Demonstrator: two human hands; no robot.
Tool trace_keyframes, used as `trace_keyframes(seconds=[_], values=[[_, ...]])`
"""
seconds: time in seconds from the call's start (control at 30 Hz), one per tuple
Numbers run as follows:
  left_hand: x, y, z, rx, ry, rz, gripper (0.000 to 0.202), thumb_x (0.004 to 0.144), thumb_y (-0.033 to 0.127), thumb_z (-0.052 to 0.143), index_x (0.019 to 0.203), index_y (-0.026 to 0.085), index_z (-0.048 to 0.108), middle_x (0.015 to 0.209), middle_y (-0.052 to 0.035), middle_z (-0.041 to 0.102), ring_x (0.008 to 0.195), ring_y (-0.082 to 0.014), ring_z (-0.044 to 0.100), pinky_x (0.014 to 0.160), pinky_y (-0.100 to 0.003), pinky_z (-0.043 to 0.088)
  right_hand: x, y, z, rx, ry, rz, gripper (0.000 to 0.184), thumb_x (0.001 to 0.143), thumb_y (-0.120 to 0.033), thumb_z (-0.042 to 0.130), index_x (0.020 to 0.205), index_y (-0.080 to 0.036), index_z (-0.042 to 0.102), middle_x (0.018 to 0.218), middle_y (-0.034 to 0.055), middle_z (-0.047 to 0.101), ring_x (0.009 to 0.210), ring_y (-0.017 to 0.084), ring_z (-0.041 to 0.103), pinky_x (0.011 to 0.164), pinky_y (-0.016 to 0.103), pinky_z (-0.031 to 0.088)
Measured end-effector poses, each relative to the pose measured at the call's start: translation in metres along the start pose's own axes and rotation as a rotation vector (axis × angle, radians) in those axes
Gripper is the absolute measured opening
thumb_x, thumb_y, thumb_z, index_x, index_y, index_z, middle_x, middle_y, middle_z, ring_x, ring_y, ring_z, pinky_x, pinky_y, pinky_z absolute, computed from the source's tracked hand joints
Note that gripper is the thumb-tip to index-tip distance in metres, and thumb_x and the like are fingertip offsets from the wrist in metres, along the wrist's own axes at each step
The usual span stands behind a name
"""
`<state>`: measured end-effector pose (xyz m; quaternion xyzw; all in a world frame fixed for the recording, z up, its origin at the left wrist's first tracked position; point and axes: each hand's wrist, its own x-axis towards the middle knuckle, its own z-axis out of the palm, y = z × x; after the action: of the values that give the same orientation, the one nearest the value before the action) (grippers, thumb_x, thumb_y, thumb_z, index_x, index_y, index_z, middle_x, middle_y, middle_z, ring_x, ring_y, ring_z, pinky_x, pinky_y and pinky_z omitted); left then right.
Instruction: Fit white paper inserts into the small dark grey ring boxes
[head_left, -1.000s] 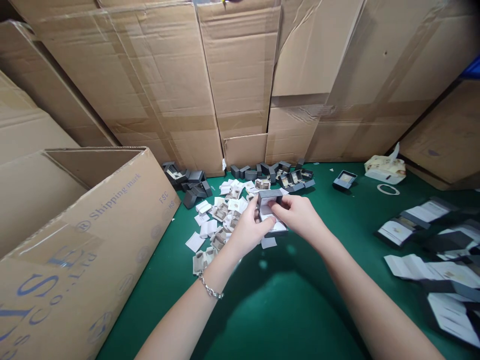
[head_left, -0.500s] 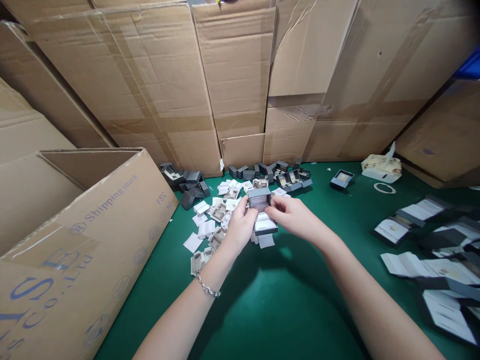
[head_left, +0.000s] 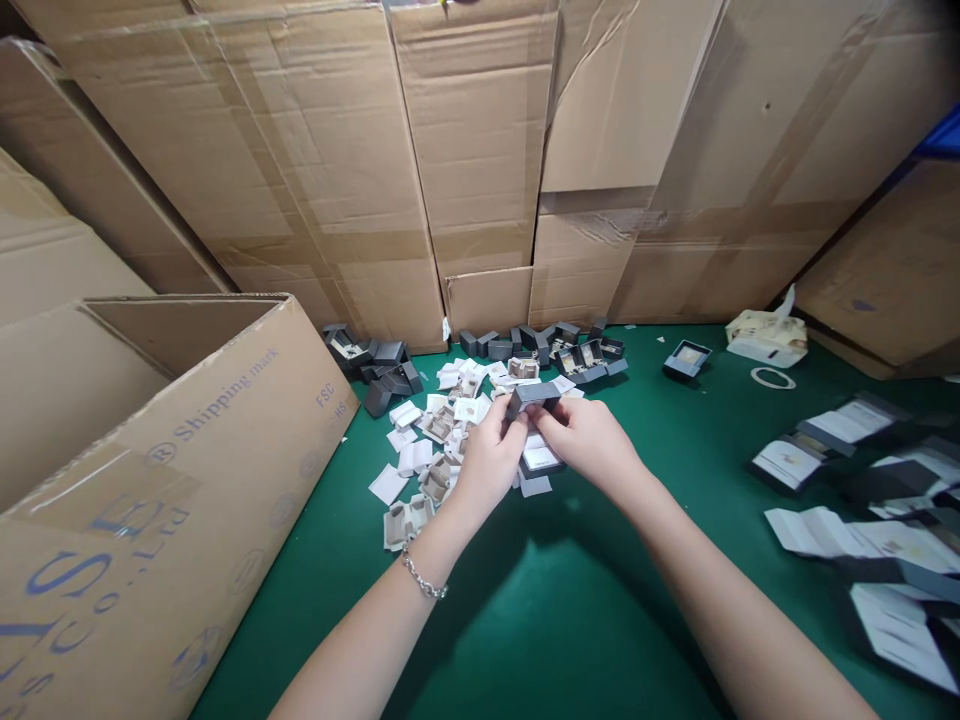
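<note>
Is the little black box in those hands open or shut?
Open: the left hand and right hand hold the little black box with its lid raised, and white shows inside the bottom part.

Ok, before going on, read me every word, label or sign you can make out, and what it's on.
"® Shipping mark": side of the big carton.
"FSC": same side, near the upper right corner.
"HS": just below "FSC", faint.
"SE": same side, large blue letters; the word's start is unclear.
"Co., Ltd": beneath that, its start also unclear.
Too small or blurred: print on the held box, any on the open boxes at right.
</note>
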<state>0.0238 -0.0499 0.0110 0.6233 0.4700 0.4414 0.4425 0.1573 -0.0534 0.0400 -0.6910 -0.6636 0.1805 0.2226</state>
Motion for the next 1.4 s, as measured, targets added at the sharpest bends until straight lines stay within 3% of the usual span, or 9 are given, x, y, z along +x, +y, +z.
trace_keyframes(seconds=[0.23, 0.43, 0.57, 0.67, 0.77, 0.87, 1.07, 1.2, 1.4], values=[[0.008, -0.007, -0.001, -0.289, -0.158, -0.261, 0.027, 0.084, 0.033, 0.049, 0.107, 0.019, 0.055, 0.085, -0.0029, 0.060, 0.068, -0.0130, 0.056, 0.057, -0.023, 0.047, -0.001, 0.003, -0.010, -0.041, -0.070, 0.037, 0.038, 0.080, -0.055, 0.042, 0.066, -0.021, 0.051, 0.065, 0.0020, 0.061, 0.056, 0.015, 0.050, 0.047, 0.025, 0.028], [0.004, -0.005, 0.008, -0.340, -0.216, -0.320, 0.030, 0.083, 0.027, 0.050, 0.111, 0.019, 0.054, 0.080, -0.0008, 0.057, 0.052, -0.0074, 0.049, 0.054, -0.024, 0.048, -0.005, 0.000, -0.013, -0.020, -0.041, 0.009, 0.053, 0.080, -0.061, 0.043, 0.114, -0.022, 0.047, 0.085, 0.0065, 0.065, 0.069, 0.020, 0.058, 0.051, 0.025, 0.034], [0.001, -0.012, 0.015, -0.328, -0.311, -0.297, 0.037, 0.084, 0.026, 0.045, 0.121, 0.022, 0.052, 0.098, -0.0060, 0.062, 0.065, -0.0110, 0.058, 0.065, -0.029, 0.051, -0.002, 0.001, -0.005, -0.070, -0.034, 0.018, 0.040, 0.082, -0.052, 0.043, 0.105, -0.022, 0.055, 0.090, 0.0090, 0.066, 0.075, 0.022, 0.060, 0.052, 0.025, 0.034], [0.005, -0.016, 0.004, -0.205, -0.360, -0.284, 0.041, 0.082, 0.030, 0.050, 0.121, 0.021, 0.054, 0.107, -0.0091, 0.063, 0.080, -0.0168, 0.062, 0.071, -0.032, 0.051, 0.008, 0.014, -0.002, -0.091, -0.064, 0.072, 0.036, 0.080, -0.051, 0.047, 0.096, -0.021, 0.058, 0.081, 0.0086, 0.066, 0.071, 0.022, 0.059, 0.051, 0.025, 0.035], [0.017, -0.018, -0.031, 0.116, -0.288, -0.156, 0.034, 0.078, 0.041, 0.054, 0.100, 0.019, 0.067, 0.095, -0.0080, 0.068, 0.089, -0.0213, 0.061, 0.080, -0.032, 0.048, 0.021, 0.036, -0.004, -0.153, -0.074, 0.151, 0.039, 0.075, -0.052, 0.050, 0.095, -0.020, 0.059, 0.086, 0.0107, 0.066, 0.074, 0.024, 0.060, 0.052, 0.027, 0.038], [0.033, -0.024, -0.079, 0.523, -0.066, -0.087, 0.039, 0.082, 0.048, 0.044, 0.079, 0.018, 0.069, 0.085, -0.0085, 0.069, 0.086, -0.0246, 0.061, 0.083, -0.035, 0.046, 0.033, 0.061, -0.010, -0.195, -0.065, 0.264, 0.042, 0.075, -0.053, 0.048, 0.098, -0.019, 0.059, 0.092, 0.0120, 0.065, 0.079, 0.026, 0.061, 0.054, 0.029, 0.040], [0.050, -0.071, -0.155, 0.885, 0.455, 0.058, 0.039, 0.085, 0.032, 0.040, 0.111, 0.011, 0.060, 0.122, -0.0153, 0.056, 0.116, -0.0271, 0.049, 0.103, -0.039, 0.033, 0.045, 0.107, -0.026, -0.290, -0.023, 0.456, 0.047, 0.074, -0.054, 0.046, 0.101, -0.018, 0.059, 0.102, 0.0157, 0.064, 0.089, 0.031, 0.061, 0.059, 0.033, 0.043], [0.050, -0.104, -0.172, 0.889, 0.485, -0.050, 0.051, 0.084, 0.033, 0.043, 0.128, 0.007, 0.047, 0.131, -0.0190, 0.049, 0.125, -0.0292, 0.043, 0.106, -0.041, 0.031, 0.051, 0.139, -0.041, -0.339, 0.000, 0.568, 0.040, 0.071, -0.049, 0.053, 0.094, -0.016, 0.060, 0.097, 0.0181, 0.064, 0.090, 0.035, 0.060, 0.061, 0.039, 0.045], [0.053, -0.120, -0.167, 0.792, 0.439, -0.101, 0.059, 0.084, 0.033, 0.045, 0.137, 0.008, 0.033, 0.141, -0.0195, 0.040, 0.131, -0.0301, 0.036, 0.109, -0.045, 0.027, 0.035, 0.177, -0.056, -0.298, 0.069, 0.602, 0.011, 0.070, -0.026, 0.059, 0.078, -0.019, 0.056, 0.079, 0.0131, 0.063, 0.075, 0.029, 0.062, 0.063, 0.040, 0.048]])
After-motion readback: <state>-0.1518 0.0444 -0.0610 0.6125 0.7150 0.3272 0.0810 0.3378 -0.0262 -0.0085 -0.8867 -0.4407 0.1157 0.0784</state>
